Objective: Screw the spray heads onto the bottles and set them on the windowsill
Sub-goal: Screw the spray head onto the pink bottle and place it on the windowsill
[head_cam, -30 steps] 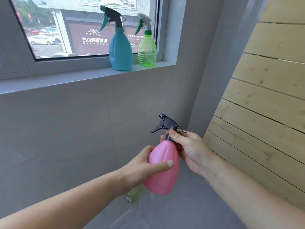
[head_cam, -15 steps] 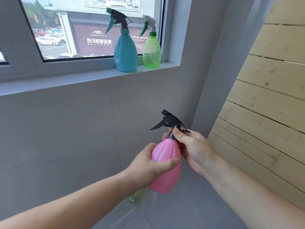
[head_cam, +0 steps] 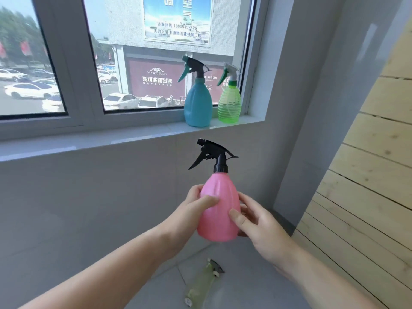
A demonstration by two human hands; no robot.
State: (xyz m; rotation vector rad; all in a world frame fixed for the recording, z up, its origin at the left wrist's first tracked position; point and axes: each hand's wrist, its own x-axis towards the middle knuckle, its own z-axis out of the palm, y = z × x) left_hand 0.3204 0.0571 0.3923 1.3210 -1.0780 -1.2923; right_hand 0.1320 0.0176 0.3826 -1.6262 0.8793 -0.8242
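A pink bottle (head_cam: pixel 219 206) with a black spray head (head_cam: pixel 213 153) on its neck stands upright in the air below the windowsill (head_cam: pixel 124 136). My left hand (head_cam: pixel 191 210) grips its left side and my right hand (head_cam: pixel 254 219) holds its right side lower down. On the sill's right end stand a teal bottle (head_cam: pixel 198 105) and a clear green bottle (head_cam: pixel 229 105), both with spray heads on. A pale green bottle (head_cam: pixel 201 284) lies on the floor under my hands.
A grey tiled wall runs under the sill. A wooden plank wall (head_cam: pixel 367 175) rises on the right. The window frame (head_cam: pixel 71 85) stands behind the sill, whose left part is bare.
The pink bottle has risen toward the sill. My right hand has left the spray head's collar and now holds the bottle's body. The view has tilted up toward the window.
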